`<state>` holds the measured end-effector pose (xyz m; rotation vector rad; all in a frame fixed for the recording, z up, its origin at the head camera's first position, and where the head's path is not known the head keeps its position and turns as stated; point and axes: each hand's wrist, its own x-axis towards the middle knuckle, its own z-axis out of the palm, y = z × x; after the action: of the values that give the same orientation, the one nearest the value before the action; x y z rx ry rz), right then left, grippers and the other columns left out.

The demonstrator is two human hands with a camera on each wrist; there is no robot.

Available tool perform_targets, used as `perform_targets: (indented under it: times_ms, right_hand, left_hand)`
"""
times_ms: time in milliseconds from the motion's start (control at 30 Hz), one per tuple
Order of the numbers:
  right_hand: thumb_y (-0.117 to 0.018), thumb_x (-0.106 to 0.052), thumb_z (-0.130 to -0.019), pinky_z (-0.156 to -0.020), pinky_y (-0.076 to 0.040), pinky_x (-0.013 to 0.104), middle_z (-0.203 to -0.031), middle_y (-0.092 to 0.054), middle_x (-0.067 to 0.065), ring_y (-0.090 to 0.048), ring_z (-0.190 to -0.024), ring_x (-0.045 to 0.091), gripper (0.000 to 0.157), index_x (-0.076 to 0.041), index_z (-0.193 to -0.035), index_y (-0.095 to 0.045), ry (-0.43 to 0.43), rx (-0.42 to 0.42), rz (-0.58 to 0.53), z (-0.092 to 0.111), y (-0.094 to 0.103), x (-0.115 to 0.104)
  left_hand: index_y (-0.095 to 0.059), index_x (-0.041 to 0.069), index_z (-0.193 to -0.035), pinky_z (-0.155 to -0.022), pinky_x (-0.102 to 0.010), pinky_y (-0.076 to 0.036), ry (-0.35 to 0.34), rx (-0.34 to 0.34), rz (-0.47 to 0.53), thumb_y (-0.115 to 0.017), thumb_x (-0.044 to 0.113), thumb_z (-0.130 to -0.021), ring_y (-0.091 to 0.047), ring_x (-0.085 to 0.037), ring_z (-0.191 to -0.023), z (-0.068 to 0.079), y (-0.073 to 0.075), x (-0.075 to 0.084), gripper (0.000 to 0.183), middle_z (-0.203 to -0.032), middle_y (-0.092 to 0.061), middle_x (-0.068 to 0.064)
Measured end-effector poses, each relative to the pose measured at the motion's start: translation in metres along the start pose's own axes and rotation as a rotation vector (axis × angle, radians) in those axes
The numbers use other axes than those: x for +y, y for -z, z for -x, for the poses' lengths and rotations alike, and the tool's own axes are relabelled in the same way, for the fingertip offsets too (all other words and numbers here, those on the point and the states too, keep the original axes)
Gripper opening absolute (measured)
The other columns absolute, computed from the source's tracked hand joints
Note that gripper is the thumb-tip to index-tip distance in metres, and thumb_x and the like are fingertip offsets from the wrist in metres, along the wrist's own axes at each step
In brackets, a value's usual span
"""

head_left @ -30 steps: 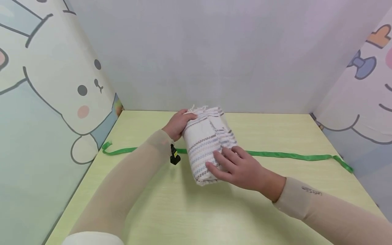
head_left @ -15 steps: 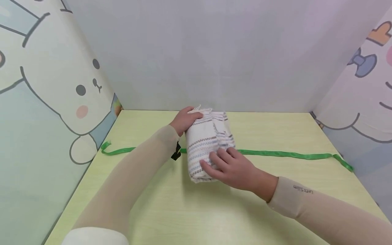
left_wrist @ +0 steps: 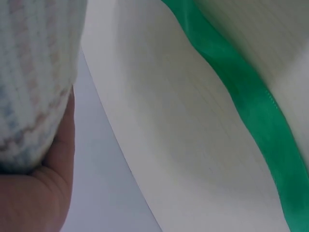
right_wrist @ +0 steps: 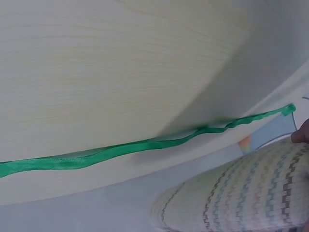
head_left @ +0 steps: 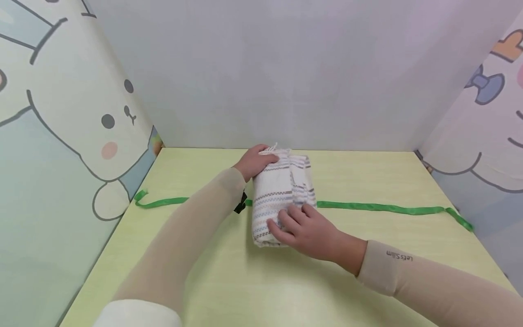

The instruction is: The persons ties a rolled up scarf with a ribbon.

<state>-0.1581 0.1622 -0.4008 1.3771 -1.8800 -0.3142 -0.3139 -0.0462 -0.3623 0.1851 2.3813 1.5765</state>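
Note:
A folded, rolled-up towel [head_left: 273, 181], white with blue, pink and brown stripes and a fringed end, lies across the middle of the table over a green ribbon. My left hand [head_left: 256, 162] grips its far left corner, thumb on top and the other fingers hidden behind. At the near right end my right hand [head_left: 308, 231] holds the towel with bent fingers. The left wrist view has the towel [left_wrist: 36, 82] at upper left, above part of the left hand [left_wrist: 36, 198]. In the right wrist view the towel [right_wrist: 241, 193] fills the lower right, fingertips at its edge.
The green ribbon [head_left: 380, 206] runs from side to side across the pale table [head_left: 229, 281] and passes beneath the towel. A grey-white wall [head_left: 261, 77] rises behind, with cartoon-printed panels [head_left: 73, 113] at both sides. A small black object [head_left: 241, 203] hangs by the left wrist.
The towel has turned to lie straighter and its far end has come slightly nearer. My left hand has moved right with it; my right hand has shifted a little left and nearer.

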Motion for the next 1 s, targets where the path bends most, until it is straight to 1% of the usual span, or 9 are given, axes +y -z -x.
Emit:
perform_targets:
  times_ms: [100, 167, 300, 400, 500, 600, 700, 833, 1000]
  right_hand:
    - [-0.043, -0.016, -0.102, -0.063, -0.051, 0.041, -0.114, -0.058, 0.013, -0.056, -0.093, 0.030, 0.035, -0.013, -0.134, -0.055, -0.003, -0.001, -0.007, 0.002, -0.004, 0.000]
    - [-0.042, -0.015, -0.102, -0.064, -0.052, 0.041, -0.114, -0.059, 0.013, -0.057, -0.093, 0.029, 0.035, -0.012, -0.134, -0.055, -0.001, -0.009, -0.014, 0.004, -0.007, -0.002]
    - [-0.036, -0.014, -0.104, -0.066, -0.053, 0.039, -0.114, -0.059, 0.012, -0.056, -0.093, 0.028, 0.036, -0.014, -0.135, -0.054, 0.015, -0.071, -0.027, 0.010, -0.015, -0.006]
    - [-0.036, -0.015, -0.104, -0.066, -0.052, 0.038, -0.116, -0.059, 0.011, -0.056, -0.095, 0.028, 0.037, -0.015, -0.137, -0.052, 0.032, -0.140, -0.027, 0.013, -0.019, -0.009]
    - [-0.052, -0.019, -0.102, -0.066, -0.052, 0.037, -0.118, -0.059, 0.010, -0.056, -0.098, 0.028, 0.036, -0.016, -0.138, -0.051, 0.039, -0.184, -0.026, 0.014, -0.020, -0.010]
    - [-0.073, -0.026, -0.095, -0.066, -0.052, 0.037, -0.119, -0.058, 0.010, -0.056, -0.099, 0.028, 0.050, -0.017, -0.139, -0.050, 0.040, -0.206, -0.030, 0.015, -0.023, -0.011]
    - [-0.082, -0.030, -0.088, -0.066, -0.052, 0.037, -0.119, -0.057, 0.009, -0.056, -0.099, 0.027, 0.062, -0.018, -0.139, -0.049, 0.046, -0.217, -0.028, 0.014, -0.026, -0.011]
    - [-0.081, -0.030, -0.089, -0.066, -0.052, 0.038, -0.119, -0.057, 0.009, -0.056, -0.099, 0.027, 0.060, -0.018, -0.138, -0.049, 0.052, -0.225, -0.019, 0.014, -0.030, -0.012]
    - [-0.070, -0.024, -0.095, -0.065, -0.052, 0.037, -0.117, -0.058, 0.008, -0.057, -0.097, 0.027, 0.047, -0.018, -0.137, -0.050, 0.070, -0.245, -0.003, 0.017, -0.034, -0.012]
  left_hand:
    - [-0.059, 0.018, -0.135, -0.080, -0.038, -0.056, 0.002, 0.000, -0.008, -0.069, 0.041, -0.097, -0.065, -0.024, -0.098, -0.005, -0.003, -0.004, 0.045, -0.126, -0.062, -0.005]
    - [-0.058, 0.019, -0.138, -0.081, -0.039, -0.056, 0.007, 0.002, -0.018, -0.069, 0.042, -0.097, -0.064, -0.023, -0.100, -0.007, -0.006, -0.007, 0.049, -0.129, -0.061, -0.005]
    - [-0.053, 0.021, -0.147, -0.086, -0.038, -0.054, 0.028, 0.002, -0.045, -0.069, 0.045, -0.096, -0.062, -0.021, -0.103, -0.011, -0.011, -0.015, 0.058, -0.134, -0.059, -0.003]
    - [-0.054, 0.020, -0.145, -0.085, -0.037, -0.054, 0.041, -0.003, -0.045, -0.070, 0.044, -0.096, -0.064, -0.021, -0.101, -0.014, -0.015, -0.021, 0.056, -0.131, -0.061, -0.003]
    - [-0.057, 0.019, -0.140, -0.083, -0.037, -0.055, 0.041, -0.003, -0.032, -0.070, 0.042, -0.096, -0.065, -0.022, -0.099, -0.016, -0.017, -0.025, 0.051, -0.126, -0.063, -0.003]
    - [-0.058, 0.019, -0.139, -0.082, -0.035, -0.054, 0.040, 0.003, -0.028, -0.071, 0.041, -0.096, -0.064, -0.020, -0.099, -0.019, -0.018, -0.028, 0.050, -0.125, -0.063, -0.002]
    - [-0.059, 0.019, -0.138, -0.080, -0.035, -0.055, 0.042, 0.005, -0.018, -0.072, 0.041, -0.096, -0.064, -0.021, -0.099, -0.022, -0.018, -0.031, 0.049, -0.124, -0.063, -0.002]
    - [-0.060, 0.020, -0.137, -0.079, -0.035, -0.056, 0.045, 0.014, -0.013, -0.072, 0.041, -0.095, -0.065, -0.021, -0.098, -0.028, -0.018, -0.036, 0.048, -0.124, -0.064, -0.002]
    - [-0.060, 0.020, -0.137, -0.079, -0.034, -0.055, 0.045, 0.015, -0.005, -0.074, 0.039, -0.094, -0.064, -0.020, -0.100, -0.036, -0.021, -0.040, 0.049, -0.125, -0.063, -0.001]
